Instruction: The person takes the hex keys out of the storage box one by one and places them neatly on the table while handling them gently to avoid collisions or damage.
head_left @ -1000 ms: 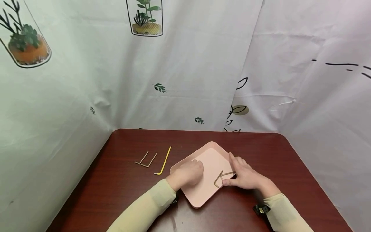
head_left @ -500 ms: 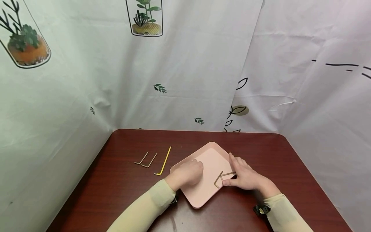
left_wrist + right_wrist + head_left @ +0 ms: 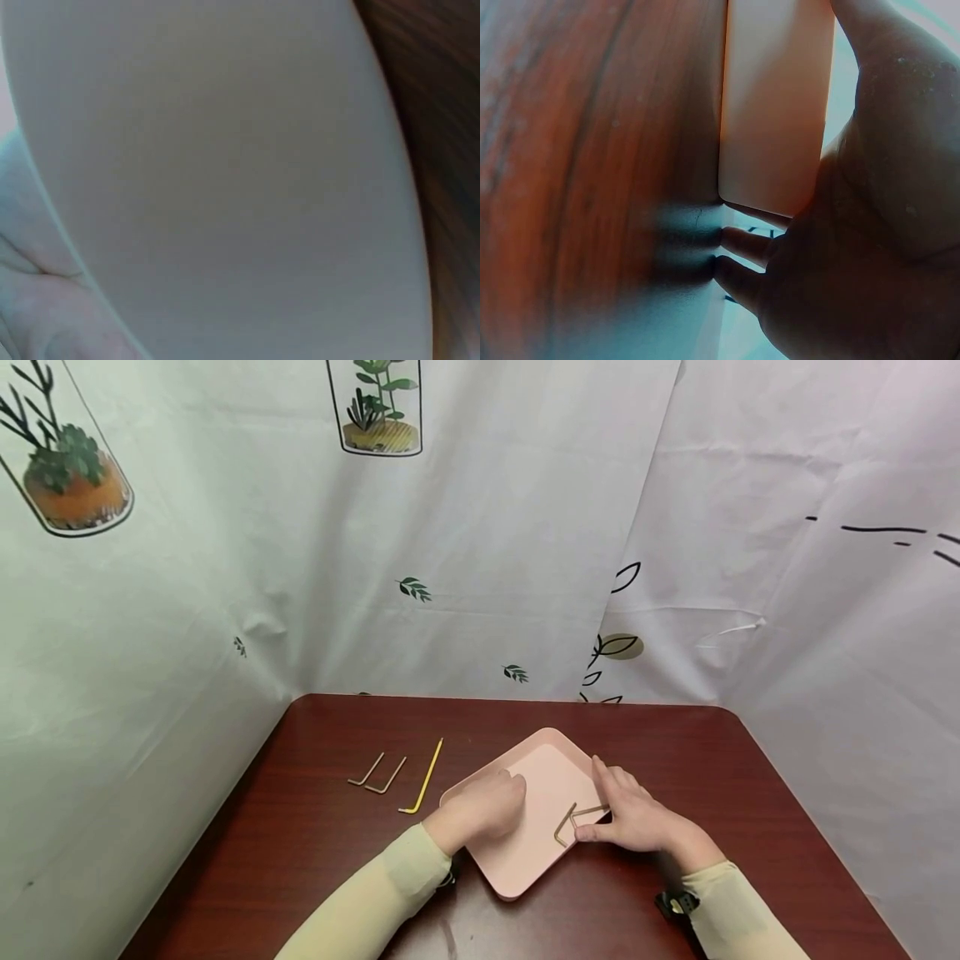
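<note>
A pink tray (image 3: 536, 860) lies turned cornerwise on the table. My left hand (image 3: 487, 808) reaches over its left side, fingers curled inside; their undersides are hidden. The left wrist view shows the tray's outer wall (image 3: 247, 180) with part of that hand (image 3: 45, 300) behind it. At the tray's right corner, my right hand (image 3: 637, 817) grips with thumb and fingers spread around the corner. The right wrist view has this hand (image 3: 840, 262) against the wall (image 3: 776, 112). Two L-shaped metal keys, one (image 3: 558, 835) beside another (image 3: 588, 811), lie in the tray near the right thumb.
Left of the tray, two small L-shaped keys (image 3: 374, 767) (image 3: 393, 775) and a longer yellow key (image 3: 428, 778) lie on the dark red table (image 3: 300, 860). Pale patterned cloth (image 3: 487, 527) hangs behind the table and at both sides.
</note>
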`<action>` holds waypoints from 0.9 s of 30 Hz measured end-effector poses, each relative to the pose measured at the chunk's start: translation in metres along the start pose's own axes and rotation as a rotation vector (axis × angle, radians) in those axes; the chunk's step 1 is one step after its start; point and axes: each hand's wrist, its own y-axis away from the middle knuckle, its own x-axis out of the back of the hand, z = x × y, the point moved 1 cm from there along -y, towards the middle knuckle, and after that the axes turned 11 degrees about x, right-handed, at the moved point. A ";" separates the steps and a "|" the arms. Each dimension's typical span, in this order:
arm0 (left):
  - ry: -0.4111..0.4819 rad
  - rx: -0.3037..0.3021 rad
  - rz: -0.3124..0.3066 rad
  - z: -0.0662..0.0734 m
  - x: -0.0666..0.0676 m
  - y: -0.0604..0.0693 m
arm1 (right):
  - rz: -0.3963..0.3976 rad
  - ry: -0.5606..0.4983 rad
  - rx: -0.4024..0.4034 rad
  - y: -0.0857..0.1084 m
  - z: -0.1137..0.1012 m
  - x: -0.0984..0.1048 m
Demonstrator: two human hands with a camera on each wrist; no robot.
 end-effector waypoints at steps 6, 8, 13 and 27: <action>0.030 0.000 0.003 -0.002 -0.002 0.001 | 0.000 -0.002 -0.001 0.001 0.000 -0.001; 0.029 -0.006 0.009 -0.003 -0.003 0.002 | 0.000 -0.001 0.000 0.001 0.000 -0.002; 0.030 -0.032 0.030 -0.004 -0.005 0.003 | -0.002 -0.006 0.000 0.002 0.000 -0.002; -0.044 -0.074 0.124 -0.008 0.000 0.006 | -0.001 0.000 -0.001 0.000 0.001 -0.001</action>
